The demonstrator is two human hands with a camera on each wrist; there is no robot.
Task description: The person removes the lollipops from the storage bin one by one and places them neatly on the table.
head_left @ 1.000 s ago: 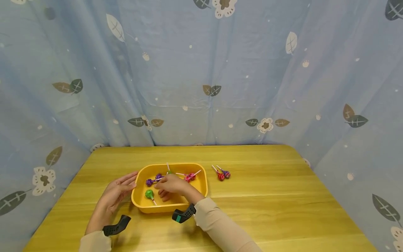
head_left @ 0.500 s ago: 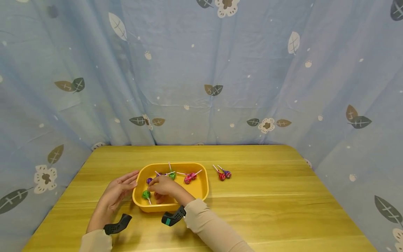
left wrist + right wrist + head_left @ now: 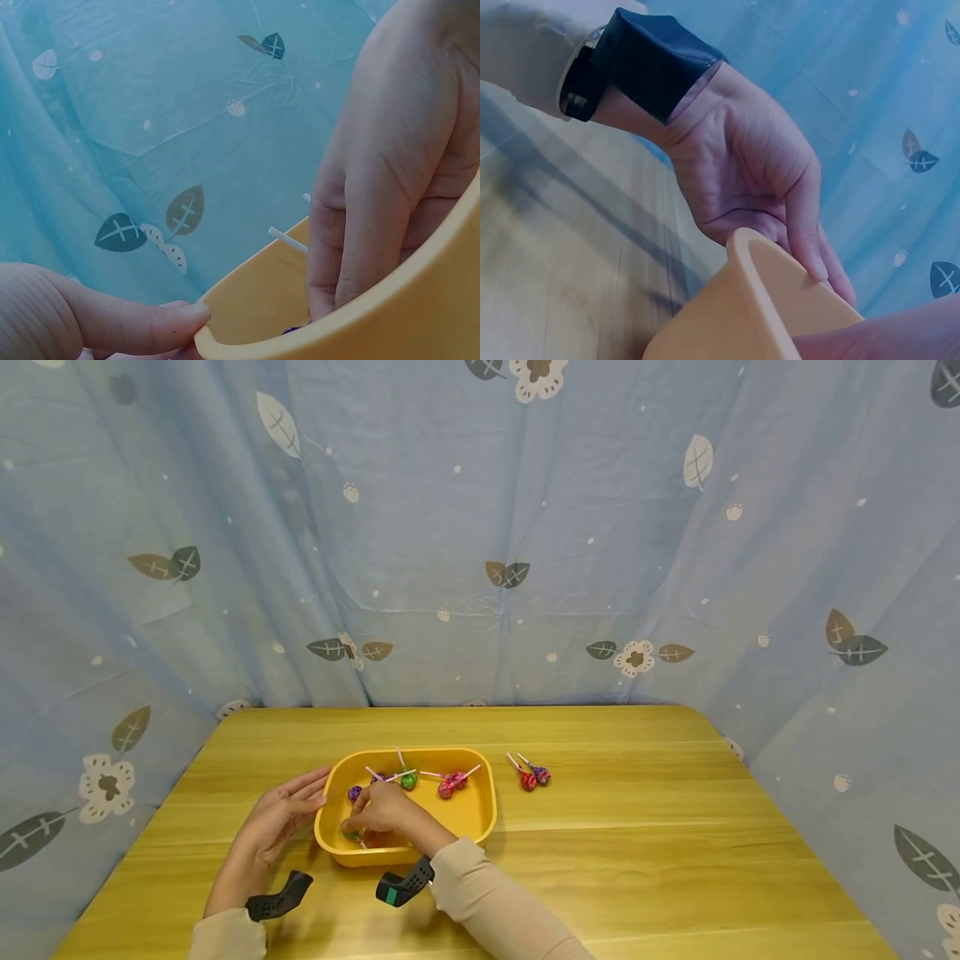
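My left hand stays at the left side of a yellow plastic bin, its fingers fairly straight along the outside. In the left wrist view the left thumb touches the rim. My right hand reaches down into the bin's left part, and its fingertips pinch a green lollipop, mostly covered by them. Beyond that hand lie purple lollipops, partly hidden, and another green lollipop. Pink lollipops lie towards the bin's right end. In the left wrist view, the right fingertips disappear behind the bin wall.
Right of the bin, a red lollipop and a purple lollipop lie side by side on the wooden table. A blue patterned curtain hangs behind the table and along both sides.
My right hand has moved left and towards me inside the bin, onto the green lollipop, which has shifted slightly left. The left hand stays at the rim.
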